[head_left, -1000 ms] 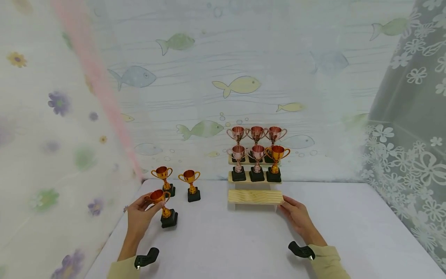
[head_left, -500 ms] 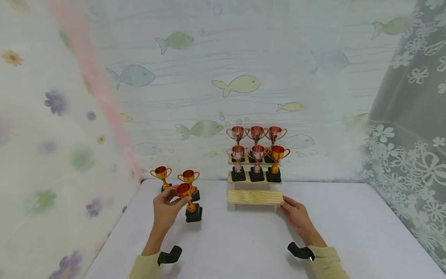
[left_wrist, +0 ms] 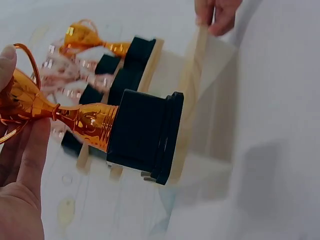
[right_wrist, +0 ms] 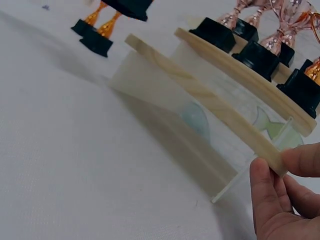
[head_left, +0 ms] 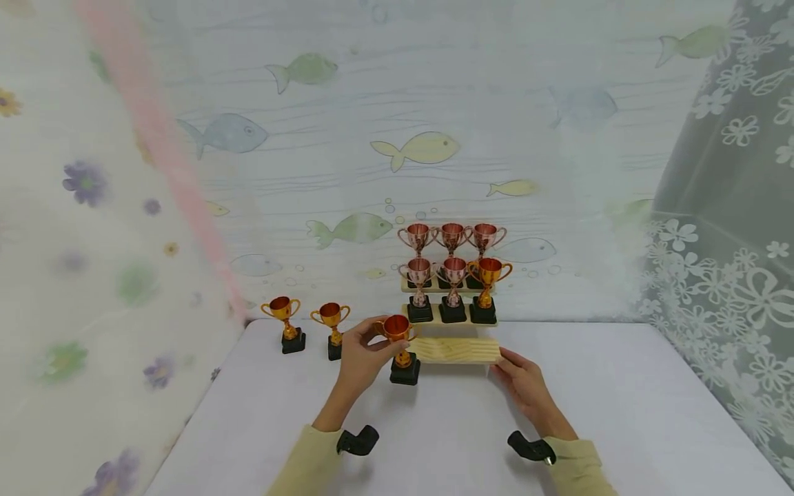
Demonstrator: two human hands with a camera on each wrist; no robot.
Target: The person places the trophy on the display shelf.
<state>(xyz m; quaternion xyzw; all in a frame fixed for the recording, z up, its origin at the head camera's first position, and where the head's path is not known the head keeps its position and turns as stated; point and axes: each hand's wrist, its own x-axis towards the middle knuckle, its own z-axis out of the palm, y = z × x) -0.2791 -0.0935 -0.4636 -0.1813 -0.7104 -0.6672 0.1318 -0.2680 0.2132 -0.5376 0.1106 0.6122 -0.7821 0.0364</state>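
My left hand [head_left: 362, 358] grips a small gold trophy cup [head_left: 405, 370] by its bowl, with the black base hanging free. In the head view that base is in front of the left end of the lowest wooden shelf board [head_left: 459, 350]. The left wrist view shows the trophy [left_wrist: 140, 135] upright in the hand's grasp, thumb at one handle. My right hand [head_left: 527, 389] pinches the right end of the same board, thumb on one face and fingers on the other, as the right wrist view shows. No trophy stands on this board [right_wrist: 210, 100].
On the middle tier [head_left: 437, 324] stand two pink trophies [head_left: 419, 282] and one gold trophy [head_left: 489, 275] at the right. Three more pink trophies [head_left: 451, 236] fill the top tier. Two gold trophies [head_left: 282, 310] stand on the white table [head_left: 248, 420] at left.
My left hand has carried the gold trophy rightward, from beside the two standing gold ones to the shelf's left end. The right hand keeps its hold on the board.
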